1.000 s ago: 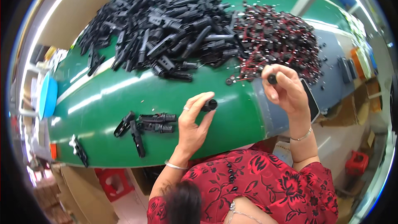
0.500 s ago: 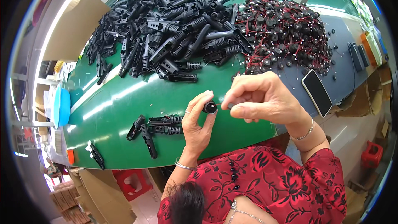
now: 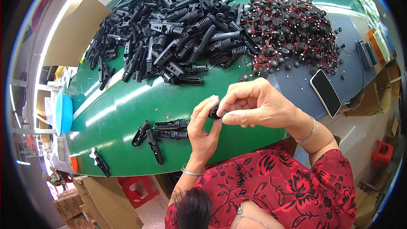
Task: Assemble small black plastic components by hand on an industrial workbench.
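My left hand [image 3: 202,132] is wrapped round a black plastic housing [image 3: 215,113], its round open end turned up and the rest hidden by my fingers. Thumb and forefinger of my right hand [image 3: 265,107] pinch a small dark round part [image 3: 224,113] right at that opening; my fingertips mostly cover it. To the left of my left hand, several ribbed black housings [image 3: 171,134] lie on the green tabletop [image 3: 123,148].
A large heap of black housings [image 3: 169,34] spreads across the far table. Beside it lies a pile of small black discs with red wires [image 3: 292,38]. A phone [image 3: 325,93] rests on the right, a blue basin [image 3: 64,112] stands left, and a red stool [image 3: 382,153] is on the floor.
My right hand has moved left and brought the small round part from beside the housing to its open end. The red wire seen between them no longer shows. My left hand stays nearly still.
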`<action>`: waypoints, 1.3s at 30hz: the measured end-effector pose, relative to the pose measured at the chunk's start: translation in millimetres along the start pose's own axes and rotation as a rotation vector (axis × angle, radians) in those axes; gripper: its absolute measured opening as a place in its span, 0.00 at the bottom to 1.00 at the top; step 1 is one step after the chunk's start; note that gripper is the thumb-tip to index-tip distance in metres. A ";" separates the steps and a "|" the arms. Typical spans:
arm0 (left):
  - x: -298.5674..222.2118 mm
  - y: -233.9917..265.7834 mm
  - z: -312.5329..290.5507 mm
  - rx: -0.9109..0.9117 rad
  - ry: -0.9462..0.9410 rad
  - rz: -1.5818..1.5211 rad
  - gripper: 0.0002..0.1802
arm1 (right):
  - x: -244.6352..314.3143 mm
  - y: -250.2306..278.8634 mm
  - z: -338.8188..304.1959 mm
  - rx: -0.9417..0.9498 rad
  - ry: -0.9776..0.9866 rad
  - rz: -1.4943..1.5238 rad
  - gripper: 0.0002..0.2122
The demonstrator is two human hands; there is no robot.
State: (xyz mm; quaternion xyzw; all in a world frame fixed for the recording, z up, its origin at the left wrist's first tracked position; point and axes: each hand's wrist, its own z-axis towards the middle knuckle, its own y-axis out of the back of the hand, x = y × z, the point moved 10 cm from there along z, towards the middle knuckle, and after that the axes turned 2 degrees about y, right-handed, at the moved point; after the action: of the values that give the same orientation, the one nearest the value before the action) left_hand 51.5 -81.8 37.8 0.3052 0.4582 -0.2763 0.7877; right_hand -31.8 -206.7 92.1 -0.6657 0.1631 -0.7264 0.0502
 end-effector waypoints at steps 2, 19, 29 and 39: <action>0.0 0.0 -0.6 0.001 -0.002 -0.003 0.28 | -6.2 1.1 0.6 -0.006 -0.042 -0.003 0.09; -16.8 -9.1 13.7 0.063 0.010 0.252 0.34 | -41.1 38.3 0.8 -0.181 0.037 -0.061 0.10; -13.8 -15.7 13.2 0.142 0.018 0.224 0.32 | -86.8 59.1 -7.7 -0.358 -0.053 0.291 0.05; -11.9 -24.9 13.4 0.204 -0.049 0.403 0.32 | -106.7 51.2 -9.2 -0.428 -0.078 0.486 0.04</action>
State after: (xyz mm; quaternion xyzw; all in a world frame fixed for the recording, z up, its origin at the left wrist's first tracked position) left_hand 36.1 -106.3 48.1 0.4619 0.3383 -0.1658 0.8030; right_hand -36.7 -222.4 -25.5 -0.6300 0.4641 -0.6165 0.0873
